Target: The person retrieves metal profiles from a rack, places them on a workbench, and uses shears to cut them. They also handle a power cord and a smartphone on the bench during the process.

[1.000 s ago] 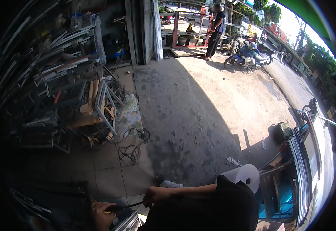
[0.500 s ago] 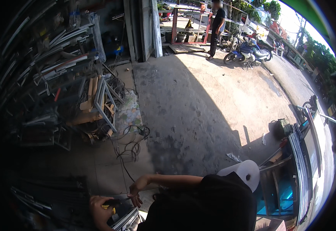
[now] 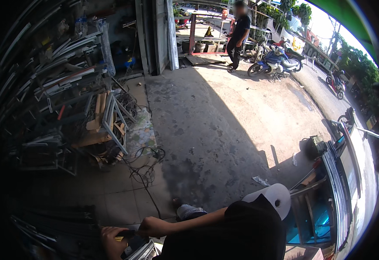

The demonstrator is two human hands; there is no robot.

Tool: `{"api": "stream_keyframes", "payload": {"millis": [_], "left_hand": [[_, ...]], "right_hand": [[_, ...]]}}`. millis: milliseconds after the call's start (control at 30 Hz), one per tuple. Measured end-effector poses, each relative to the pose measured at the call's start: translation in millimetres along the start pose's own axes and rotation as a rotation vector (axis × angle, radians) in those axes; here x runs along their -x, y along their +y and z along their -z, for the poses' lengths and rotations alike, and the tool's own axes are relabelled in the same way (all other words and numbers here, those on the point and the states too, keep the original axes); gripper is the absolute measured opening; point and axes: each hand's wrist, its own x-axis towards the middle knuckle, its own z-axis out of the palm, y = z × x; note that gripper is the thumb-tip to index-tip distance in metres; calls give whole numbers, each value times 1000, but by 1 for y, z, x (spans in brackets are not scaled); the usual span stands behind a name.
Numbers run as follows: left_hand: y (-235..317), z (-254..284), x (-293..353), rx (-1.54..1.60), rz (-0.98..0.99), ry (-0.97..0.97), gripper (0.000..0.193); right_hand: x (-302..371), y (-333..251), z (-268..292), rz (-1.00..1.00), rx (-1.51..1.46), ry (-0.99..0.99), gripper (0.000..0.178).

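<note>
At the lower left, my left hand [image 3: 112, 240] is wrapped around a black-and-yellow tool [image 3: 119, 238], whose exact kind I cannot make out. My right hand [image 3: 152, 227] is closed in a fist at the tool's dark end, seemingly gripping it; the fingers are mostly turned from view. My right forearm reaches across from the black shirt. Just below the hands lie pale metal profiles [image 3: 145, 251], partly covered by the hands and shirt. A black cable [image 3: 153, 200] runs across the tiles towards my right hand, and its end is hidden there.
Metal frames [image 3: 115, 123] and stacked profiles [image 3: 74, 78] crowd the left. Coiled cable [image 3: 144, 173] lies on the floor. A large white roll [image 3: 278, 197] stands at my right, beside blue-filmed panels [image 3: 321, 223]. Farther off are a standing person [image 3: 240, 32] and a parked motorbike [image 3: 278, 60].
My right hand has gone from loosely spread fingers to a fist against the tool. My left hand stays on it. The distant person has shifted, and another motorbike shows on the road.
</note>
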Motion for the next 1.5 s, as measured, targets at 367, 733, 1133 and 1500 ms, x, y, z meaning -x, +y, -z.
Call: {"api": "stream_keyframes", "payload": {"millis": [367,733,1133,1500], "left_hand": [[8,6,1,8,9,-5,22],[11,7,-3,2,72,-63,25],[-12,13,7,16,81,-46,28],[-26,11,15,24,56,19,26]], "right_hand": [[-61,92,61,218,-227,-955,57],[76,-12,27,196,73,-75,29],[32,-11,39,-120,38,128,21],[2,-13,7,-102,-65,-31,25]]}}
